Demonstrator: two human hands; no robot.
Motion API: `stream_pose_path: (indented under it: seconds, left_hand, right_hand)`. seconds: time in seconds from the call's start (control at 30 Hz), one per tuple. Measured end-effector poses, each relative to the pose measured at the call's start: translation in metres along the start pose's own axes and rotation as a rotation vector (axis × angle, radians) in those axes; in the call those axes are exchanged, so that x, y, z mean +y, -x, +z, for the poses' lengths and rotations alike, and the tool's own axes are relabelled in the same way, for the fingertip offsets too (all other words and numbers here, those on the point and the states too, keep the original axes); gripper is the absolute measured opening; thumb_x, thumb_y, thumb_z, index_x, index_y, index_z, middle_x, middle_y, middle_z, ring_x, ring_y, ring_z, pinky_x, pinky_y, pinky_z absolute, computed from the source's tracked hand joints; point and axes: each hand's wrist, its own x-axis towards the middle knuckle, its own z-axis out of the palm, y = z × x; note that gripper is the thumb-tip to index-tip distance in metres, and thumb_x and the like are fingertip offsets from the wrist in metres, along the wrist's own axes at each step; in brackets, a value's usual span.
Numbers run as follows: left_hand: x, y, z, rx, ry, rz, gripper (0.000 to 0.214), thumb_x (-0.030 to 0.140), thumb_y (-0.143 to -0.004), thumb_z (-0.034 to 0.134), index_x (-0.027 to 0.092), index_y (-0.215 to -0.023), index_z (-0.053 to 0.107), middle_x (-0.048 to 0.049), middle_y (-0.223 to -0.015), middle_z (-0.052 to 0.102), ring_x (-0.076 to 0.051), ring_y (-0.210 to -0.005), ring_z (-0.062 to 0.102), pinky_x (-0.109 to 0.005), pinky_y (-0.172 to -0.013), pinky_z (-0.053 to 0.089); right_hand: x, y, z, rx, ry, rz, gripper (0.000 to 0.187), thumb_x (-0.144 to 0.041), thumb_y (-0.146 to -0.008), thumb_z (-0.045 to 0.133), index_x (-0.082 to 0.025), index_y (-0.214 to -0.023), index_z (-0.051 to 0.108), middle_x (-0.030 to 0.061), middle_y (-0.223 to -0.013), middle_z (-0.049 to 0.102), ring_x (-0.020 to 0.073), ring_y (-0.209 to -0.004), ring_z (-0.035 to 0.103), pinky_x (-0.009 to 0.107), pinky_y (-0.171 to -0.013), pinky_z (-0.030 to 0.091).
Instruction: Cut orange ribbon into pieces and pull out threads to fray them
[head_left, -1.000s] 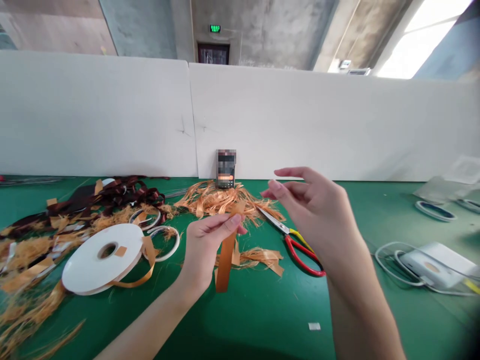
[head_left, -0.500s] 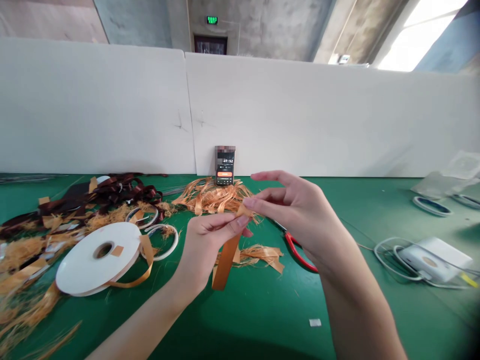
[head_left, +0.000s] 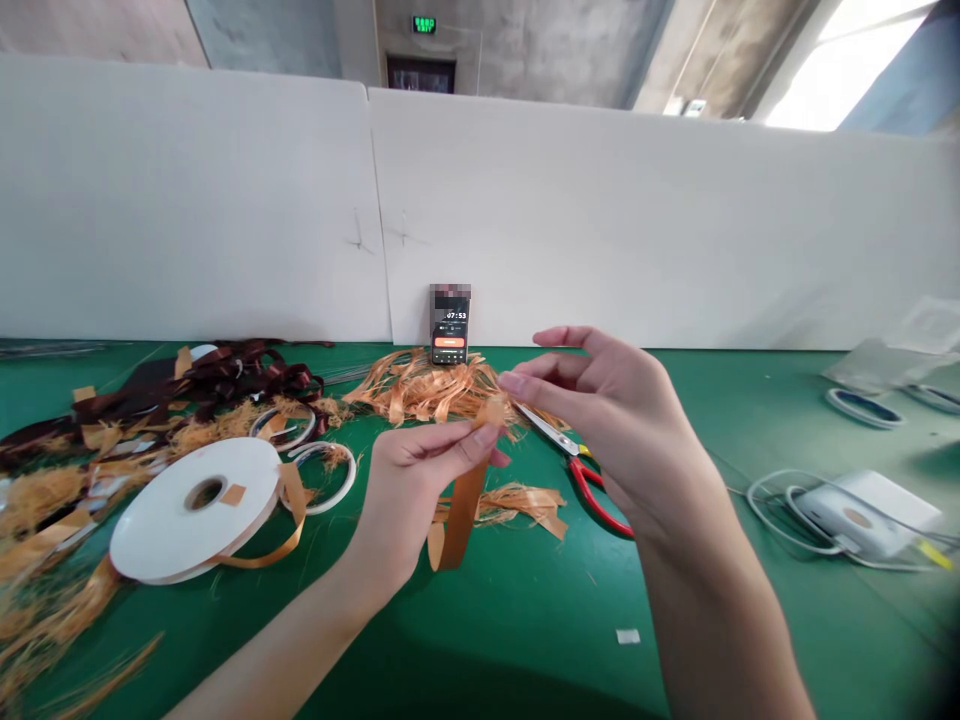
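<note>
My left hand (head_left: 420, 480) pinches a caramel-coloured ribbon (head_left: 463, 520) between thumb and fingers. Below the grip the ribbon hangs down in a loop, and its short upper end looks slightly frayed. Just above and to the right of that end is my right hand (head_left: 600, 400), thumb and a finger pressed together, another finger stretched out. Whatever lies in this pinch is too fine to make out. Behind the right hand lie red-handled scissors (head_left: 589, 490), partly hidden, blades pointing up-left. A small bunch of frayed ribbon pieces (head_left: 525, 508) rests on the green table beyond the ribbon.
At left stands a white ribbon spool (head_left: 165, 520), near dark brown ribbon (head_left: 255, 385) and loose fibres. A phone (head_left: 450, 325) showing a timer leans against the white partition (head_left: 637, 220), behind a heap of frayed ribbons (head_left: 420, 390). A white adapter (head_left: 874, 515) with cables lies right.
My right hand has moved a little to the right, away from the ribbon's end, uncovering more of the scissors. My left hand keeps its hold on the ribbon.
</note>
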Motion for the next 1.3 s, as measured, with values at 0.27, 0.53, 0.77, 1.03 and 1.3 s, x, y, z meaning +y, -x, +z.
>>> stream_pose_path:
  seconds: [0.27,0.53,0.77,1.03,1.3]
  left_hand:
    - [0.0,0.0,0.002,0.054,0.066,-0.06,0.016,0.038,-0.072,0.075,0.024,-0.064,0.077,-0.0009,-0.071,0.074,-0.018,-0.084,0.066,-0.028,-0.084,0.051]
    - [0.003,-0.001,0.002,0.03,0.108,-0.065,0.015,0.037,-0.075,0.072,0.024,-0.078,0.078,-0.0023,-0.077,0.075,-0.019,-0.084,0.067,-0.033,-0.088,0.047]
    - [0.008,-0.006,-0.005,0.074,-0.076,0.01,0.017,0.04,-0.073,0.074,0.025,-0.081,0.073,0.0006,-0.089,0.072,-0.018,-0.089,0.061,-0.029,-0.085,0.042]
    - [0.015,-0.003,-0.012,-0.076,0.118,-0.073,0.014,0.032,-0.079,0.068,0.022,-0.07,0.067,0.0015,-0.077,0.062,-0.015,-0.082,0.053,-0.026,-0.081,0.039]
    - [0.022,-0.008,-0.018,-0.135,0.435,-0.155,0.013,0.031,-0.086,0.061,0.021,-0.078,0.065,0.0008,-0.087,0.057,-0.013,-0.089,0.053,-0.025,-0.082,0.042]
  right_hand:
    - [-0.001,-0.001,-0.006,0.212,0.034,-0.125,0.031,-0.021,-0.07,0.074,-0.022,-0.088,0.049,-0.0013,-0.073,0.067,0.014,-0.072,0.065,0.029,-0.071,0.051]
    - [0.0,-0.001,-0.004,-0.232,0.13,0.077,0.04,-0.027,-0.073,0.074,-0.018,-0.105,0.052,0.003,-0.081,0.072,0.0174,-0.076,0.069,0.033,-0.075,0.054]
    - [0.001,0.0,-0.005,-0.236,0.22,0.08,0.04,-0.028,-0.072,0.073,-0.018,-0.105,0.052,0.0025,-0.077,0.072,0.0187,-0.075,0.068,0.035,-0.071,0.052]
    - [-0.002,0.005,0.0,-0.288,0.17,0.115,0.037,-0.02,-0.069,0.071,-0.021,-0.098,0.048,-0.0017,-0.071,0.069,0.0155,-0.069,0.065,0.032,-0.068,0.05]
    - [-0.008,0.004,-0.003,-0.24,0.103,0.131,0.033,-0.016,-0.065,0.072,-0.021,-0.089,0.05,-0.0035,-0.068,0.065,0.0135,-0.065,0.062,0.03,-0.067,0.05]
